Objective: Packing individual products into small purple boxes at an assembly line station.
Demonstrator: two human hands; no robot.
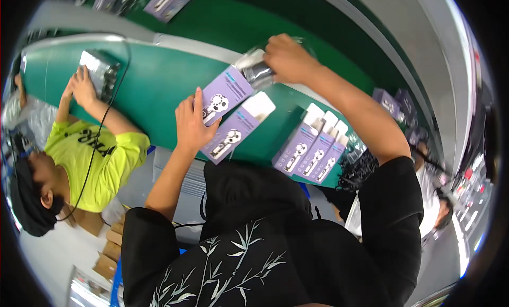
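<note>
My left hand grips the lower end of a purple printed carton, thumb and fingers along its side. The carton lies tilted on the green table, its white-flapped end open toward the upper right. At that end my right hand holds a dark item in clear plastic, partly hidden by my fingers. I cannot tell how much of it sits inside the carton. Right beside it lies a second purple carton with its white flap raised.
Several upright purple cartons with raised flaps stand on the right of the green table. Beyond its raised edge runs a green belt carrying another carton. At left, a co-worker in a yellow shirt handles plastic-wrapped items.
</note>
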